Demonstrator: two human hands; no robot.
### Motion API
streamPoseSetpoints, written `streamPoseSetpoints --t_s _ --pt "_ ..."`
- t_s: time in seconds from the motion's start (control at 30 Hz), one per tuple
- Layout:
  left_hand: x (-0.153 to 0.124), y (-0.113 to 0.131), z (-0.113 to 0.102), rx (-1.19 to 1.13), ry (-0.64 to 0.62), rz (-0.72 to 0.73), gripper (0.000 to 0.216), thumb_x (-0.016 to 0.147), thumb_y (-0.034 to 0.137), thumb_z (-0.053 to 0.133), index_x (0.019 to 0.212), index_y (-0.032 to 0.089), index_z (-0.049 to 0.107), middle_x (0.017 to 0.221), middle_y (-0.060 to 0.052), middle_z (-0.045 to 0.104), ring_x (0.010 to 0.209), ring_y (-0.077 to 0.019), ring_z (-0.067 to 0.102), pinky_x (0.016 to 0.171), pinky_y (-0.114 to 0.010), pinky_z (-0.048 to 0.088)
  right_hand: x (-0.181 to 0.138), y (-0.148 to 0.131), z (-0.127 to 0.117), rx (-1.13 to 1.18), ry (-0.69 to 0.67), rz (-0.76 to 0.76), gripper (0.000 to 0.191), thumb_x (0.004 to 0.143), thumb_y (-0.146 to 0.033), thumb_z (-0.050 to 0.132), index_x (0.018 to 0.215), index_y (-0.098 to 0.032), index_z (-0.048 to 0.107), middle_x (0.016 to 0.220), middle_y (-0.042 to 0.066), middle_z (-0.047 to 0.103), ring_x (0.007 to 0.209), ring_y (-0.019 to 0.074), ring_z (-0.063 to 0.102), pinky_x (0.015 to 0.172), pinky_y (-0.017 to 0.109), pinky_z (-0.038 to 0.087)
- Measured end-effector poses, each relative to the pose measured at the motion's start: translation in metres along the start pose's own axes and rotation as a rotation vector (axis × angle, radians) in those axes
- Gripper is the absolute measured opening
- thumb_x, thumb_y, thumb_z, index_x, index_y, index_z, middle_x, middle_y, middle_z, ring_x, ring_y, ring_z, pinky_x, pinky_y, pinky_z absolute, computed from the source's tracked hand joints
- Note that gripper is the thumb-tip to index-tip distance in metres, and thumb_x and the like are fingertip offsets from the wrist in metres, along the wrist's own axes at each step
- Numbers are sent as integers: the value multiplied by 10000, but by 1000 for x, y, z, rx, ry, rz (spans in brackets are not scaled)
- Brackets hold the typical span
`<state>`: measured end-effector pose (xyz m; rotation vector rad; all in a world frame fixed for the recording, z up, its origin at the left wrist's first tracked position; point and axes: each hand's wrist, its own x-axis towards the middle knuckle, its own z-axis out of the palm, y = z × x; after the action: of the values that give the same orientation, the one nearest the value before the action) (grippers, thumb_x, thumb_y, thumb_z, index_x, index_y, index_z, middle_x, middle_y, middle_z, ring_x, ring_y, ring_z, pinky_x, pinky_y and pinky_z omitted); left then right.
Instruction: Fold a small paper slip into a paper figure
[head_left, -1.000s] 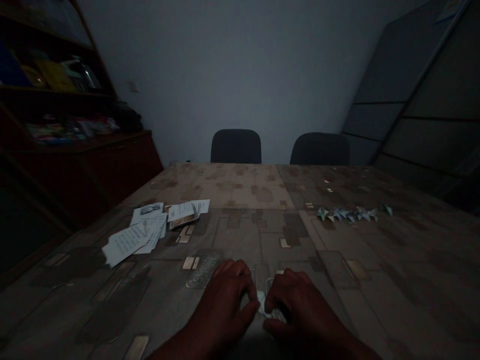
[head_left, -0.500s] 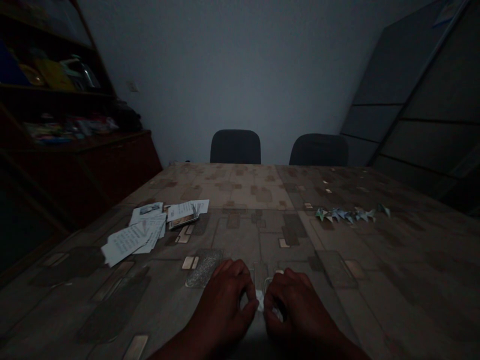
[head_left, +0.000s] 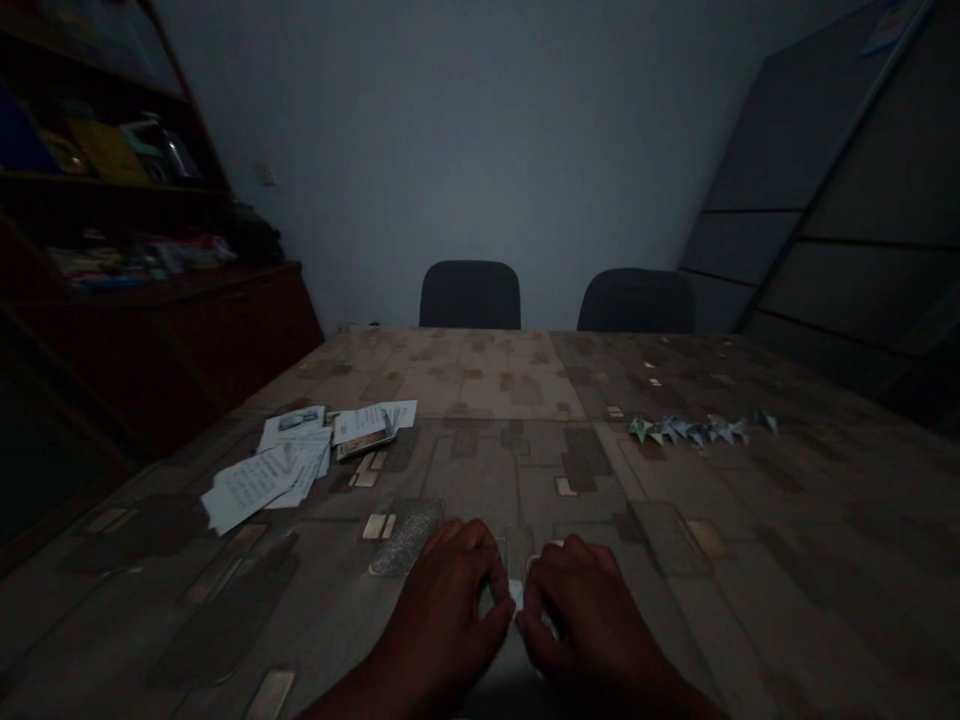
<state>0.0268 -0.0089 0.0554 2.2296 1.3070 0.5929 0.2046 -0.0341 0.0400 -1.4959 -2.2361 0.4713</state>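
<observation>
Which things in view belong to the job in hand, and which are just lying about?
In hand:
small pale piece, perhaps paper, between left hand and right hand
possibly, the row of small pale pointed shapes

Lying about, apparently:
loose pile of white rectangular printed cards
two dark rounded-back chairs

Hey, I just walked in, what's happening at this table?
A person's left hand and right hand are close together near the front of the table, seemingly pinching a small pale piece, perhaps paper; the fingers hide most of it. Printed cards lie loosely overlapped farther off to the left, and a row of small folded shapes sits to the right. Two chairs stand behind the far edge.
</observation>
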Motion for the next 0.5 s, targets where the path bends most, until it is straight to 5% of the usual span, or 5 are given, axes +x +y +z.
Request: streamPoseSetpoints --t_s 0.5 --pt "-1 -2 -2 -11 4 -1 181 658 24 573 711 196 595 842 -22 622 878 -227 565 839 -370 414 4 -6 -16 58 -135 94 206 700 -48 610 839 -197 636 825 -7 629 871 202 537 795 324 296"
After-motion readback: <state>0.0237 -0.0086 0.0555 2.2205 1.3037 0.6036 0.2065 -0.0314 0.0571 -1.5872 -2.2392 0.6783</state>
